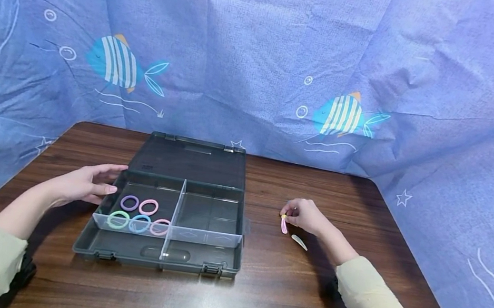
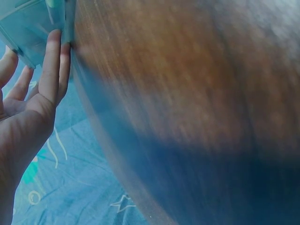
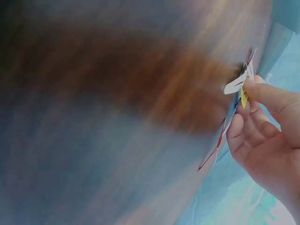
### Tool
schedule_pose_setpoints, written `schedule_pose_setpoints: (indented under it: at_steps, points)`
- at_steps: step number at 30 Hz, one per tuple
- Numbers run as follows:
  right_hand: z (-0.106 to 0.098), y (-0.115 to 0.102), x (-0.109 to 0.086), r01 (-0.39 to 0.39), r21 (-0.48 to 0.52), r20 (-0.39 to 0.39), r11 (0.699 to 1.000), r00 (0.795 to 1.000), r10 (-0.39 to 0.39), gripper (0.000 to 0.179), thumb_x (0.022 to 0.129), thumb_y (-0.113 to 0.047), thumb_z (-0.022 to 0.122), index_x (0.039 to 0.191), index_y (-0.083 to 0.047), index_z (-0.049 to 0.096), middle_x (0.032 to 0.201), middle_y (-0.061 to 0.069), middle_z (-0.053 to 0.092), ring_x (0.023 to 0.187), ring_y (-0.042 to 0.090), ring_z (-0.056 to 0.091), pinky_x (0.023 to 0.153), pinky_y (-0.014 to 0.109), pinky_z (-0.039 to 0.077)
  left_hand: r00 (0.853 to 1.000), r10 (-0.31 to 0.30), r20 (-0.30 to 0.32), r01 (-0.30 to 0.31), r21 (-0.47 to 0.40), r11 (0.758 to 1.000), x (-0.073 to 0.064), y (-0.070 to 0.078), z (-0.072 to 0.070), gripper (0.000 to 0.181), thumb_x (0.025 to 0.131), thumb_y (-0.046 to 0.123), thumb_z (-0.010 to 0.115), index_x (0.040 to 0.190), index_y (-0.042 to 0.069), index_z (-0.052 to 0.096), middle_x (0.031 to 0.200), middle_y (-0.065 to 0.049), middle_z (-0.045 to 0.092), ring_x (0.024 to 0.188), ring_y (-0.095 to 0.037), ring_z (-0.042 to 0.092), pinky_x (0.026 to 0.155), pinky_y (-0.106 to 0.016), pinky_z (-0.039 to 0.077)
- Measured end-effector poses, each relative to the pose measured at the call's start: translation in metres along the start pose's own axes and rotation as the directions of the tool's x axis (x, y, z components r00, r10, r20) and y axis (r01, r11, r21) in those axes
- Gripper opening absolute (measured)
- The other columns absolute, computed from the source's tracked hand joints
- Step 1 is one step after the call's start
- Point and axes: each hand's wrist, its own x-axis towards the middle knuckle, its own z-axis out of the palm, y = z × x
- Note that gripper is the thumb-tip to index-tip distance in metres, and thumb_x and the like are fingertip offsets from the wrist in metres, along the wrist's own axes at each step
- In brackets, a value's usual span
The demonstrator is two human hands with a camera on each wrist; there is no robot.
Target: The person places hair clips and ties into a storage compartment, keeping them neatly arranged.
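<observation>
A dark translucent organizer box [image 1: 201, 259] lies with its lid [image 1: 193, 162] swung back. My left hand [image 1: 88, 184] touches its left side, thumb at the rim; the left wrist view has the fingers [image 2: 50, 70] fairly straight against the plastic. Over the table to the box's right, my right hand [image 1: 307, 216] pinches a small yellow hair clip [image 3: 243, 97] between thumb and fingertips. Just below those fingertips is a pink hair clip [image 1: 284, 225]. A pale hair clip [image 1: 299, 242] lies on the wood close by, showing white in the right wrist view.
Several coloured rings, among them a purple ring [image 1: 129, 203] and a green ring [image 1: 118, 220], lie in the box's left back compartment. Clear dividers [image 1: 176, 202] split the box. A blue fish-print cloth [image 1: 251, 59] hangs behind the brown wooden table [image 1: 264, 295].
</observation>
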Motion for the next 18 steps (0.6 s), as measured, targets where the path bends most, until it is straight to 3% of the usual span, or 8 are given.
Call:
schedule_pose_setpoints:
  at_steps: [11, 18]
  points:
    - [-0.009, -0.009, 0.000, -0.030, 0.009, 0.001, 1.000, 1.000, 0.030, 0.010, 0.078, -0.004, 0.072, 0.081, -0.013, 0.071, 0.068, -0.009, 0.065, 0.058, 0.002, 0.048, 0.056, 0.020, 0.040, 1.000, 0.000, -0.001, 0.000, -0.004, 1.000, 0.000, 0.000, 0.000, 0.075, 0.096, 0.022, 0.056, 0.152, 0.005, 0.009, 0.147, -0.035, 0.019, 0.122, -0.043, 0.046, 0.086, -0.048, 0.052]
    - [-0.014, -0.019, 0.000, 0.006, 0.013, -0.012, 1.000, 1.000, -0.006, 0.008, 0.079, -0.008, 0.072, 0.083, -0.015, 0.073, 0.074, -0.010, 0.068, 0.060, 0.002, 0.050, 0.056, 0.020, 0.042, 1.000, -0.001, -0.003, 0.001, -0.007, 1.000, 0.000, 0.000, 0.000, 0.075, 0.096, 0.022, 0.056, 0.152, 0.005, 0.009, 0.147, -0.035, 0.019, 0.121, -0.042, 0.048, 0.086, -0.047, 0.052]
